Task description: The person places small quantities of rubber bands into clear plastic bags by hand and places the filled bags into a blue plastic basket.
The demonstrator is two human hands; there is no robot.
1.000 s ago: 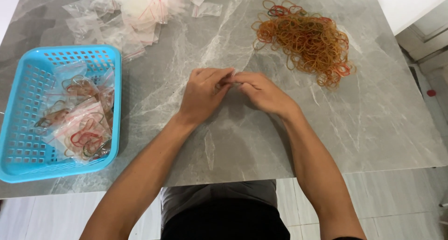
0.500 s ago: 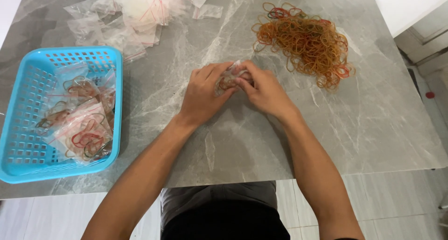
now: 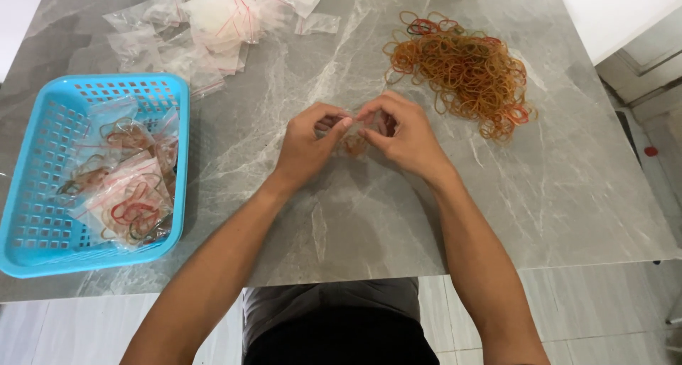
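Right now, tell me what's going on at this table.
A person's left hand and right hand meet over the grey marble table, pinching a small clear bag with a few rubber bands inside. A loose pile of rubber bands lies beyond the right hand. Empty clear bags lie far left, and a blue basket holds filled bags.

1. Looks like a home packing setup: grey marble-look tabletop (image 3: 568,194), pale tiled floor (image 3: 604,315) underneath.
2. Loose heap of orange rubber bands (image 3: 462,70), clear plastic zip bags (image 3: 206,20), blue plastic basket (image 3: 42,244) holding filled bags.
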